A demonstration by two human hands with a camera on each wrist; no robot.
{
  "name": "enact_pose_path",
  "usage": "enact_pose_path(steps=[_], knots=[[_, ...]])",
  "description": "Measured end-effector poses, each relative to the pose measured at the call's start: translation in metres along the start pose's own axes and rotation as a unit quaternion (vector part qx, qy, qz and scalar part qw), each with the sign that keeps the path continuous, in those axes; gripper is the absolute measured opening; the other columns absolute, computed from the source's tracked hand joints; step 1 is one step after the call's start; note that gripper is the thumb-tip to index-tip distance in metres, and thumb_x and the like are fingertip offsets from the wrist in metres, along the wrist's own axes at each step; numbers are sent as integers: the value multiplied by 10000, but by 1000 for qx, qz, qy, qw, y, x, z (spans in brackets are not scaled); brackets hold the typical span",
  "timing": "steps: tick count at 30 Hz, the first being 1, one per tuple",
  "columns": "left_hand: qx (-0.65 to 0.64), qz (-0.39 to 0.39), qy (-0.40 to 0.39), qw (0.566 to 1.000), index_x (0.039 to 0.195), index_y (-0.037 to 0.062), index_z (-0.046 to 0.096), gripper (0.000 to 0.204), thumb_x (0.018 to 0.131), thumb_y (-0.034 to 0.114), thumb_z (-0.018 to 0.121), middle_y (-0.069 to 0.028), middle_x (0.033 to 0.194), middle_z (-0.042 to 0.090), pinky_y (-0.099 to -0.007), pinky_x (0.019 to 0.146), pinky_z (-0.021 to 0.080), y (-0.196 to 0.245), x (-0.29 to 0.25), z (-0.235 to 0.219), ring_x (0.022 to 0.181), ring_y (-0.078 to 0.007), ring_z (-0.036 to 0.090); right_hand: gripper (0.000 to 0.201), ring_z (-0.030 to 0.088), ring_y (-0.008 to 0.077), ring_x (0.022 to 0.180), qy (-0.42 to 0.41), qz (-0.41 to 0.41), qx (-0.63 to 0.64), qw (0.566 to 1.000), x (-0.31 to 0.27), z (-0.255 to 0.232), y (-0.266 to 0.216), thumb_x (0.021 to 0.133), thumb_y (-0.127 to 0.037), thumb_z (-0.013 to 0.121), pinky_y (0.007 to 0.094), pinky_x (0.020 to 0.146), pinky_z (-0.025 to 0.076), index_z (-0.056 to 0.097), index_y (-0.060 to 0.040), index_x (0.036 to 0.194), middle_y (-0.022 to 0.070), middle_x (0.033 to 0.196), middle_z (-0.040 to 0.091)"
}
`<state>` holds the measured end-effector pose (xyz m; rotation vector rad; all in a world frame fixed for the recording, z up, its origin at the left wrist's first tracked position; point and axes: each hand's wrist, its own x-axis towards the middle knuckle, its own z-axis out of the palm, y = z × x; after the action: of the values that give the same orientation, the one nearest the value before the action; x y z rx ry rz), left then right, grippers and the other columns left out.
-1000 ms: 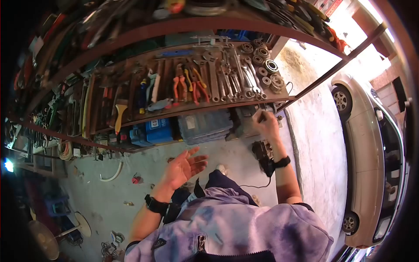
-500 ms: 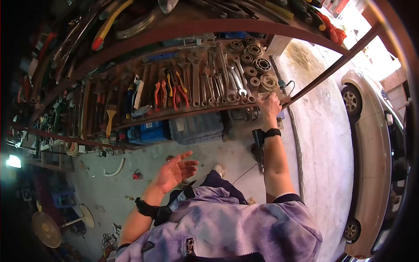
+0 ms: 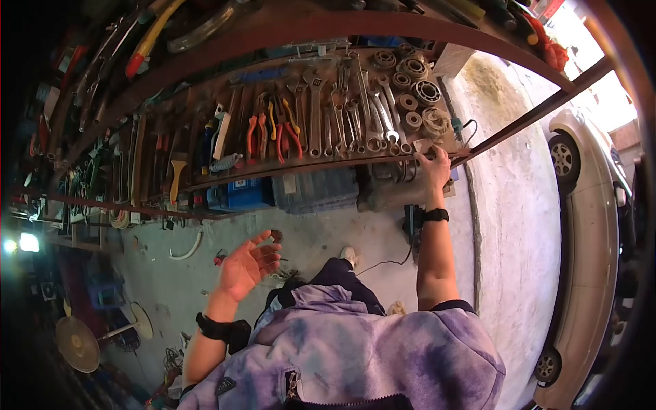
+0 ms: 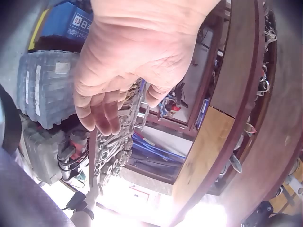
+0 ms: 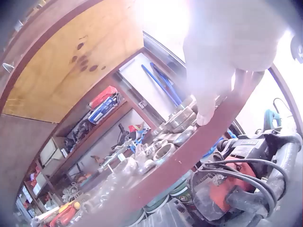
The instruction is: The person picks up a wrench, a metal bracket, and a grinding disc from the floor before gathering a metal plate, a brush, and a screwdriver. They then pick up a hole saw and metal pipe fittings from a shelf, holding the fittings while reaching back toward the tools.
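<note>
My right hand [image 3: 434, 167] reaches up to the right end of a rusty metal shelf [image 3: 307, 167]. Its fingertips pinch a small pale piece [image 3: 422, 145] at the shelf's front rim. In the right wrist view the fingers [image 5: 208, 111] come down over the rim [image 5: 189, 161], beside round bearings [image 5: 165, 151]. My left hand [image 3: 247, 266] hovers in the air above the concrete floor, palm up, fingers spread and holding nothing. The left wrist view shows that hand [image 4: 128, 71] with its fingers loosely bent and nothing in them.
Wrenches [image 3: 355, 116], pliers [image 3: 273, 130] and bearings [image 3: 417, 89] lie in rows on the shelf. Under it stand a blue case [image 3: 236, 195] and a grey case [image 3: 314, 191]. A corded power tool [image 3: 410, 222] sits by my right wrist. A car [image 3: 594, 225] is parked at right.
My right hand rose from below the shelf to its front rim, carrying the small pale piece. My left hand drifted left and slightly down, still open.
</note>
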<state>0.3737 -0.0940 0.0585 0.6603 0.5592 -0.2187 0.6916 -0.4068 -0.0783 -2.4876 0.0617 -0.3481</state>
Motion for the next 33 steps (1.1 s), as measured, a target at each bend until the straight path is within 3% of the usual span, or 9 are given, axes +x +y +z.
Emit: enact_pose_path(steps=[3, 5, 7, 10, 21, 23, 26, 30, 33], knots=[[-1, 5, 6, 1000, 1212, 41, 386, 463, 860, 339, 421, -147, 1048, 544, -367, 841, 423, 1, 1, 4, 921, -240, 538, 483, 519, 258, 948, 14, -12, -18, 1000, 0, -5, 7, 614, -319, 704, 350, 792, 419, 574, -73, 1009, 68, 1049, 550], [7, 28, 21, 999, 1204, 47, 396, 451, 860, 338, 421, -147, 1046, 545, -371, 836, 424, 4, 1, 3, 919, -241, 539, 428, 537, 242, 932, -52, -60, 107, 991, 6, -4, 26, 633, -281, 693, 322, 766, 431, 585, -71, 990, 56, 1050, 554], [3, 32, 26, 999, 1195, 58, 409, 435, 860, 336, 421, -137, 1044, 548, -365, 830, 427, 6, 2, 0, 917, -235, 540, 339, 559, 222, 900, -54, -57, 90, 993, 8, -5, 35, 655, -251, 678, 309, 732, 441, 610, -94, 948, 34, 1014, 572], [-3, 43, 48, 998, 1185, 76, 426, 428, 847, 337, 449, -112, 1044, 552, -345, 825, 429, 6, 4, -2, 920, -219, 537, 180, 586, 215, 795, -41, -8, 81, 996, 13, -5, 28, 671, -237, 657, 312, 681, 448, 648, -147, 826, 4, 916, 595], [-34, 42, 79, 995, 1169, 79, 441, 393, 855, 317, 447, -81, 1009, 573, -342, 803, 439, -15, 17, -2, 880, -198, 555, 185, 581, 224, 825, -34, 73, 90, 993, 18, -4, 28, 673, -237, 637, 297, 698, 442, 661, -127, 821, 10, 932, 596], [-41, 40, 93, 994, 1165, 78, 444, 399, 850, 321, 456, -78, 1004, 572, -342, 796, 441, -18, 17, -4, 876, -193, 552, 191, 584, 225, 828, -72, -8, 89, 993, 25, -6, 39, 681, -218, 625, 293, 713, 442, 659, -113, 837, 30, 936, 601], [-46, 64, 104, 991, 1153, 92, 463, 392, 842, 331, 460, -74, 1013, 559, -340, 802, 432, -23, 10, -11, 885, -186, 537, 184, 584, 235, 825, -130, -17, 152, 980, 29, -4, 53, 693, -199, 612, 297, 718, 443, 657, -102, 843, 47, 930, 604], [-68, 89, 141, 984, 1165, 82, 450, 393, 843, 306, 471, -66, 986, 558, -332, 769, 441, -28, -4, -18, 856, -174, 536, 179, 583, 254, 807, -136, 4, 142, 981, 28, -5, 51, 697, -185, 607, 303, 709, 445, 650, -104, 850, 43, 918, 605], [-78, 105, 162, 978, 1166, 78, 448, 392, 845, 302, 469, -67, 994, 555, -332, 770, 442, -32, -17, -28, 861, -172, 534, 173, 582, 261, 792, -79, -49, 72, 993, 24, -12, 37, 709, -203, 600, 311, 692, 449, 645, -114, 851, 37, 904, 603]])
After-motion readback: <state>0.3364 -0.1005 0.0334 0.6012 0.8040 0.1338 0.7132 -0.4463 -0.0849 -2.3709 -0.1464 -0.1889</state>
